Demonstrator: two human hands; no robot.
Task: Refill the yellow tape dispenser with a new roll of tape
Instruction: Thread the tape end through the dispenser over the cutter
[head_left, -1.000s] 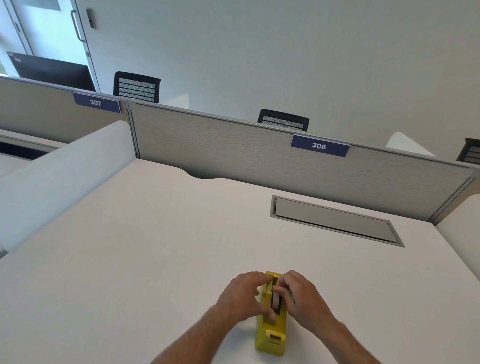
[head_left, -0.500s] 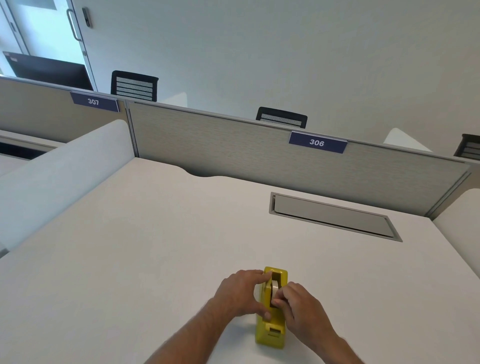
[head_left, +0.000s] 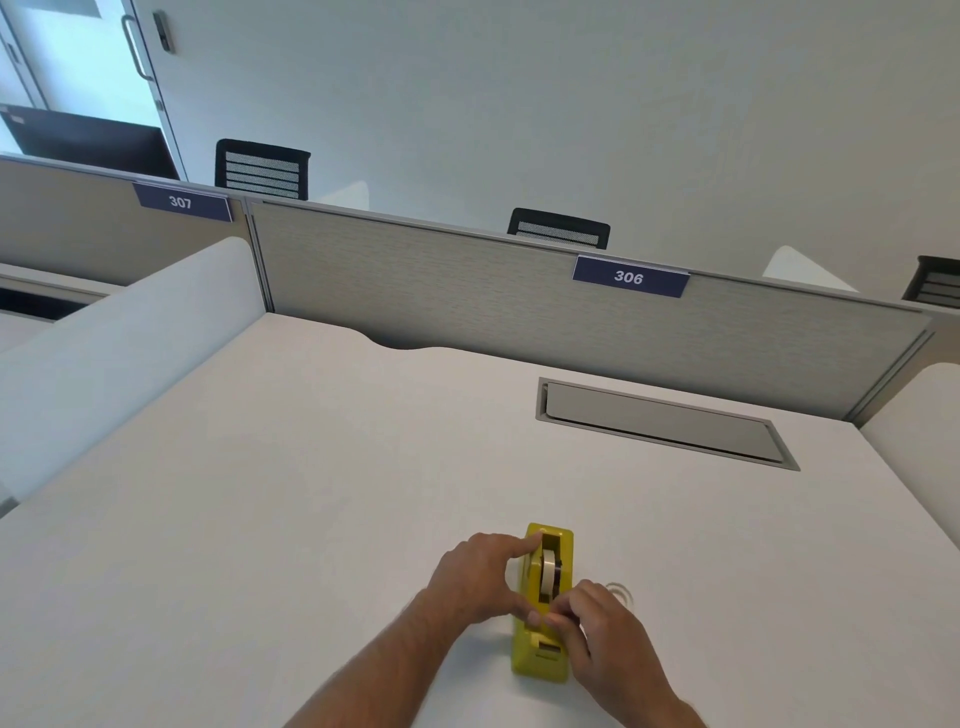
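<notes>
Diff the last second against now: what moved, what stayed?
Right hand slid from the top of the tape roll toward the cutter end of the yellow dispenser, fingers now pinched just past the roll. The roll, covered before, now shows seated in the dispenser. A clear ring came into view behind the right hand. Left hand still steadies the dispenser, same spot on the desk.

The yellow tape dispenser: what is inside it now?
A pale tape roll sits upright in the slot of the yellow tape dispenser. The right hand and left hand cover the part near the cutter, so the tape's loose end is hidden.
</notes>
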